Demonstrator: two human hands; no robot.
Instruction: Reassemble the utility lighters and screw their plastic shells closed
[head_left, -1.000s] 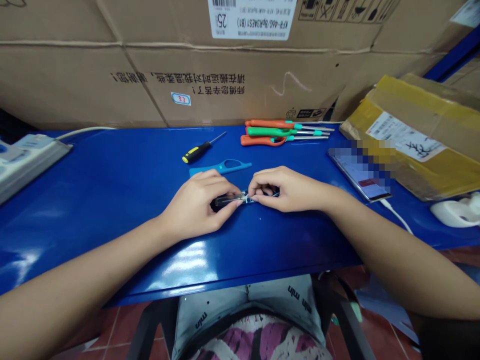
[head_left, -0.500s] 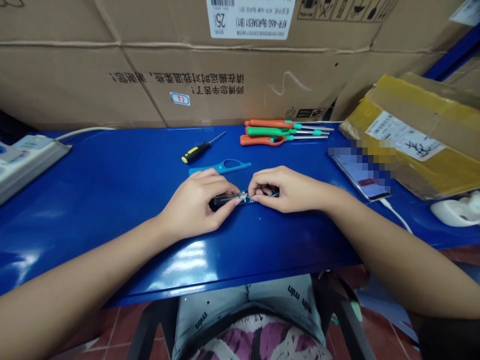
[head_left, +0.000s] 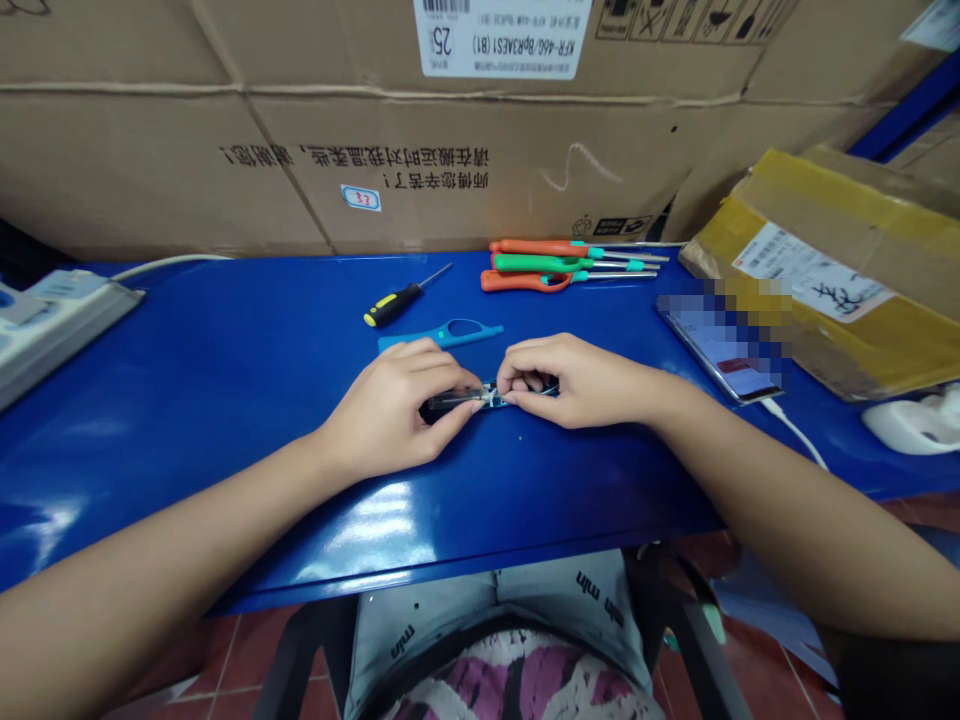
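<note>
Between my two hands lies an opened long lighter, its dark see-through fuel tank on the left and small white and metal parts in the middle. My left hand is closed round the tank, with thumb and forefinger pinching its right end. Fingers curled and fingertips pressed together, my right hand works at the lighter's right-hand part; what it pinches is too small and covered to name. Just behind my hands lies a loose blue lighter shell half with a trigger loop.
Behind the shell lies a black and yellow screwdriver. Several orange and green long lighters are stacked at the back, against a big cardboard box. At right are a phone and a taped parcel; a power strip is at left.
Almost nothing differs. The fingertips of both hands shift very slightly at the middle of the lighter, and its small white parts show a little more plainly.
</note>
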